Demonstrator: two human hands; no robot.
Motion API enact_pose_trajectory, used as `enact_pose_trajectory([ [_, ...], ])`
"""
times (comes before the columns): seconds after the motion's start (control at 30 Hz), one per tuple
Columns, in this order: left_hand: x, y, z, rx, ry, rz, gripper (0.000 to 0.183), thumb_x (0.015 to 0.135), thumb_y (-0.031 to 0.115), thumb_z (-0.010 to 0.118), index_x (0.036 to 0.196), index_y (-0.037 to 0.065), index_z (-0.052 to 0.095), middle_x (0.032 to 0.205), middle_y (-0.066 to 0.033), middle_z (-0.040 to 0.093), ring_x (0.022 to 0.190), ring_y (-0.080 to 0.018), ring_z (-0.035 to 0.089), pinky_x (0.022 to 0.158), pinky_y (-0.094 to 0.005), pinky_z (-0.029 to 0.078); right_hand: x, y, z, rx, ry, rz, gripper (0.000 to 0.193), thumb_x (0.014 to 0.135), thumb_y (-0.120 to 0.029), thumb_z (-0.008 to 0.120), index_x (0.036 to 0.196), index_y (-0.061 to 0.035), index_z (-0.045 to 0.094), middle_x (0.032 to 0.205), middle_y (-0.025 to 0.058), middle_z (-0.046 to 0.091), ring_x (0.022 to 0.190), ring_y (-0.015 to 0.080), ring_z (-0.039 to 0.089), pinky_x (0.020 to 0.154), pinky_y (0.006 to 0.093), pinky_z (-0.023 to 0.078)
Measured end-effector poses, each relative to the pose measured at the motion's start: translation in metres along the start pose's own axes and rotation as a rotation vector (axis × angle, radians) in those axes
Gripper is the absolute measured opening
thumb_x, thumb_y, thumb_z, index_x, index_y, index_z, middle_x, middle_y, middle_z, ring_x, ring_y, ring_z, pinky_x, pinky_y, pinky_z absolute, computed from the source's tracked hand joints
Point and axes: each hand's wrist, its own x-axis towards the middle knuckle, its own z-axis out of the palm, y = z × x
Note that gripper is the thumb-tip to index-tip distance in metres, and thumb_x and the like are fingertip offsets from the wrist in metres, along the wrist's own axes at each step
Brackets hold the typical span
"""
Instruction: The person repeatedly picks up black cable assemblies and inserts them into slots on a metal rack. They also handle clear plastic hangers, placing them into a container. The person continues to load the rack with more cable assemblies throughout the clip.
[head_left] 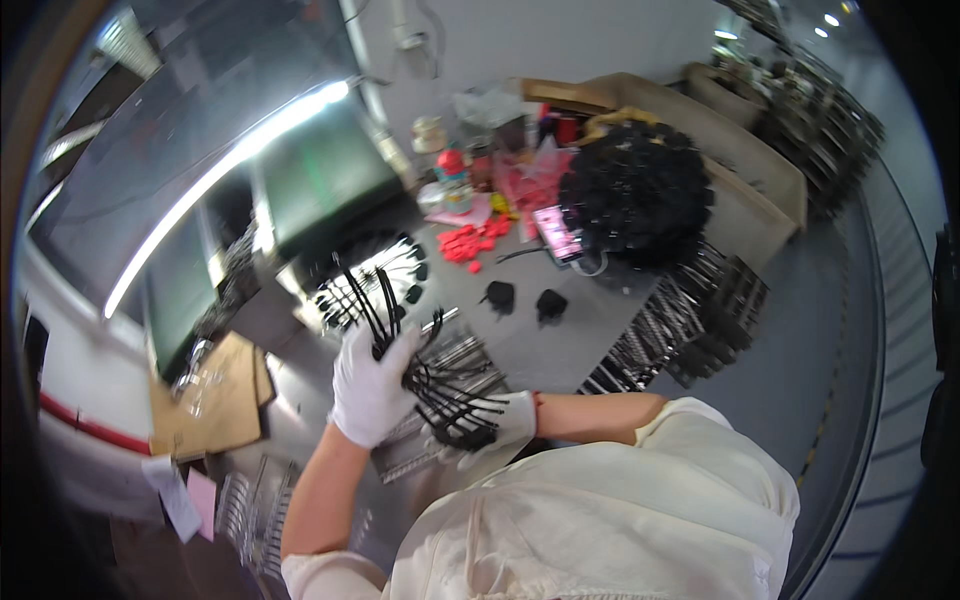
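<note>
My left hand (372,388), in a white glove, is closed around a bunch of thin black strands (372,305) that stick up past its fingers. More thin black strands (450,392) fan out between my two hands. Their darker clustered end lies at my right hand (508,424), also white-gloved, whose fingers curl beneath them and are partly hidden. What kind of parts the strands are cannot be made out. Below the hands lies a slatted metal rack (460,355). Two small black pieces (500,297) rest apart on the grey table (590,335).
A large round black heap (640,195) stands at the back right, beside a lit phone (557,233). Red pieces (470,243) and bottles (453,180) are left of it. Stacked metal racks (665,320) line the right edge. Cardboard (225,400) and a bright light bar (235,160) are at left.
</note>
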Motion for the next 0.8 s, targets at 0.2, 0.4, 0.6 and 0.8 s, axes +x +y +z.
enact_pose_trajectory([
  [0.2, 0.013, -0.039, 0.041, -0.481, -0.042, -0.464, 0.079, 0.082, 0.011, 0.073, 0.151, 0.001, 0.038, 0.128, -0.0266, 0.06, 0.113, -0.0359, 0.06, 0.096, -0.0409, 0.05, -0.003, 0.018, -0.013, -1.628, 0.288, -0.899, 0.032, 0.095, -0.012, 0.072, 0.123, -0.0035, 0.061, 0.111, 0.007, 0.065, 0.092, 0.0188, 0.066, 0.076, 0.0303, 0.056],
  [0.4, 0.134, -0.006, -0.015, -1.355, 0.657, -0.379, 0.052, 0.098, 0.028, 0.058, 0.138, -0.004, 0.05, 0.123, -0.019, 0.066, 0.1, -0.0219, 0.064, 0.083, -0.0328, 0.054, -0.032, 0.013, -0.005, 0.22, 0.389, -0.035, 0.03, 0.094, -0.005, 0.073, 0.121, -0.0064, 0.061, 0.1, 0.0086, 0.067, 0.09, 0.0197, 0.068, 0.077, 0.0377, 0.062],
  [0.6, 0.151, 0.088, 0.026, -1.359, 0.017, -0.245, 0.067, 0.107, 0.049, 0.049, 0.131, -0.013, 0.058, 0.117, -0.0227, 0.07, 0.101, -0.0268, 0.071, 0.087, -0.0367, 0.055, -0.021, -0.001, -0.01, -0.078, 0.443, -0.153, 0.034, 0.091, -0.006, 0.075, 0.122, -0.0016, 0.062, 0.097, 0.006, 0.067, 0.081, 0.0164, 0.068, 0.075, 0.0299, 0.058],
  [0.8, -0.028, -0.014, 0.116, -1.82, -0.974, -0.967, 0.053, 0.1, 0.033, 0.061, 0.132, -0.008, 0.055, 0.12, -0.0204, 0.068, 0.104, -0.0263, 0.065, 0.083, -0.0374, 0.052, -0.045, -0.027, -0.015, -1.477, 0.722, -0.956, 0.03, 0.092, -0.029, 0.063, 0.112, -0.0059, 0.067, 0.112, 0.0126, 0.064, 0.111, 0.0299, 0.059, 0.092, 0.0437, 0.051],
])
